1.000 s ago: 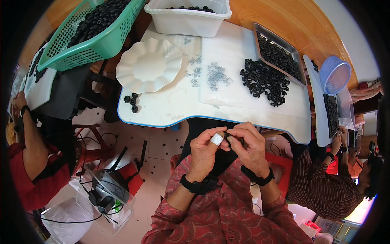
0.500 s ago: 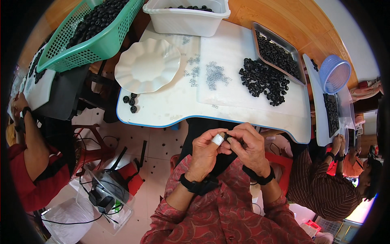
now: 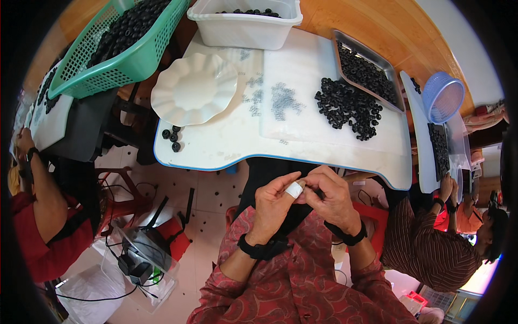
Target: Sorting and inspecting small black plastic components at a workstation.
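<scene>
My left hand (image 3: 274, 204), with white tape round one digit, meets my right hand (image 3: 330, 198) just past the table's near edge, above my lap. Both are closed, fingertips pinched together. The small black part between them is hidden by the fingers now; it showed dark at the fingertips half a second ago. On the white table (image 3: 216, 143), a loose heap of small black ring-like parts (image 3: 348, 110) lies beside a metal tray (image 3: 400, 102) full of similar ones. A scalloped white plate (image 3: 194, 89) stands at the left, with several rounder black parts (image 3: 174, 135) near it.
A white tub (image 3: 245, 32) and a green basket (image 3: 102, 75), both with black parts, stand at the back and left. A blue basket (image 3: 445, 97) is at the right. Co-workers sit on either side. Cables and a clear box (image 3: 143, 270) lie on the floor at left.
My left thumb and its tape have tipped toward my right fingers, and the black part at the fingertips has gone out of sight. Both hands stay together; the heap looks the same.
</scene>
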Demonstrator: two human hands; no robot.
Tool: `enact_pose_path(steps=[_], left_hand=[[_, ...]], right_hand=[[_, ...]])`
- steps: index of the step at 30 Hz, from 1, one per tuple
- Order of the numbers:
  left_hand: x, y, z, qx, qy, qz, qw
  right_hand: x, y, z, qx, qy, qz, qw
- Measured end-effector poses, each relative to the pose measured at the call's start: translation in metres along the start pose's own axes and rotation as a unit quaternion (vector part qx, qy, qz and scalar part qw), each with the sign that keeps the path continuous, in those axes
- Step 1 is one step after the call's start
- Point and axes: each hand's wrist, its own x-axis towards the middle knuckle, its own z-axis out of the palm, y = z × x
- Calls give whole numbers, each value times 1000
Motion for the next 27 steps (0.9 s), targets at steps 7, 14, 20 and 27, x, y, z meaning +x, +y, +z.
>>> enact_pose_path(steps=[7, 14, 20, 27], left_hand=[[1, -2, -4, -35, -14, -38, 999], [2, 1, -3, -36, -29, -60, 997], [1, -5, -4, 45, -34, -40, 998], [0, 1, -1, 193, -61, 35, 979]], right_hand=[[-1, -3, 4, -6, -10, 10, 1000], [-2, -7, -1, 4, -30, 40, 999], [-8, -4, 2, 24, -27, 77, 996], [-10, -2, 4, -21, -2, 53, 998]])
